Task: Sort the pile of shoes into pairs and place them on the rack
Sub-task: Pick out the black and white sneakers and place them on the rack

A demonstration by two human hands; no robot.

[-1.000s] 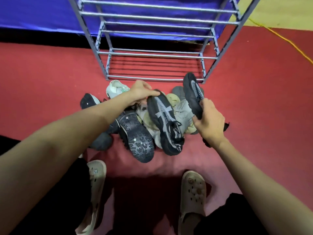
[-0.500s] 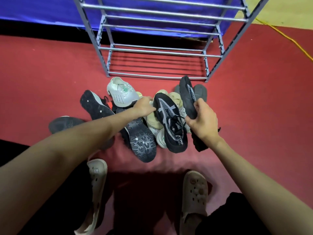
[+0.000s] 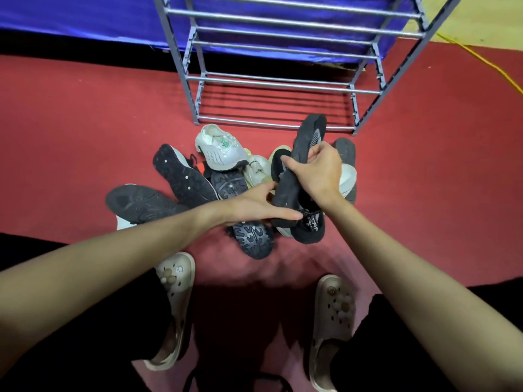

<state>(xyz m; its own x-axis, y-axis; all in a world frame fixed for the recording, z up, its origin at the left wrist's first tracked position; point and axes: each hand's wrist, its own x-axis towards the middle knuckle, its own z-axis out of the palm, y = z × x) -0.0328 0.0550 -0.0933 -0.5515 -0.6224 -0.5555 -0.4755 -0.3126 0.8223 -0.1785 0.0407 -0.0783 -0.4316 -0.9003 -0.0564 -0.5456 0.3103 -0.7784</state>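
The shoe pile lies on the red carpet in front of the empty grey metal rack [image 3: 271, 84]. My right hand [image 3: 318, 172] is shut on a black knit shoe [image 3: 310, 137], which is held tilted over the pile with its toe toward the rack. A matching black shoe with white lettering [image 3: 310, 229] lies beneath it. My left hand [image 3: 254, 205] reaches in from the left with its fingers spread, and they touch the heel end of the held shoe. The pile also holds a white sneaker with a green logo [image 3: 222, 149] and a black lug-soled shoe [image 3: 250, 240].
Two dark shoes lie sole up at the pile's left [image 3: 184, 176] [image 3: 141, 203]. A grey shoe [image 3: 346, 147] lies at its right. My feet in beige clogs [image 3: 177, 281] [image 3: 335, 312] stand close to the pile. A yellow cable [image 3: 486, 63] runs at the far right, and blue cloth [image 3: 85, 12] hangs behind the rack.
My right hand has brought its black shoe left, over the matching shoe. My left hand let go of the matching shoe's toe and slid down toward the heels.
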